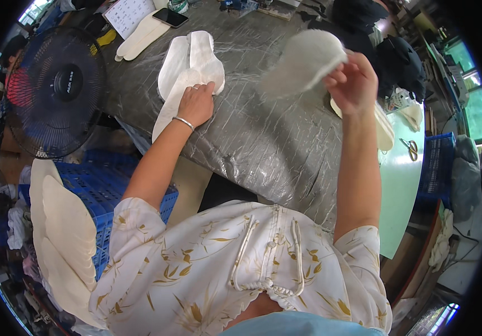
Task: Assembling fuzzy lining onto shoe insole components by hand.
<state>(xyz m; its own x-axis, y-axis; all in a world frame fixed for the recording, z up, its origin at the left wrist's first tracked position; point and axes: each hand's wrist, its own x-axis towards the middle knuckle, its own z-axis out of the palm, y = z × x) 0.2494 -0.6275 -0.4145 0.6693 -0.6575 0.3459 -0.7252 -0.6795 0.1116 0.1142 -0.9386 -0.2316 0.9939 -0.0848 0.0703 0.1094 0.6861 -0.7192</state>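
Note:
Raised over the table on the right, a fluffy white insole (302, 63) is pinched at its edge by the fingers of my right hand (357, 81); motion blurs its left part. On the left, my left hand (197, 105) has its fingers closed on the edge of a cream insole (167, 112) that lies slanting toward the table's front edge. Under and beyond it are more white insoles, one at the left (172, 64) and a fleecy one at the right (203, 49). My left fingertips touch this pile; their undersides are hidden.
Plastic film covers the dark table (252, 140). A black fan (56, 92) stands at left, above blue crates (87, 185) and stacked cream insoles (64, 224). A phone (171, 18) lies at the back. Scissors (412, 149) rest on a pale green surface (400, 190) at right.

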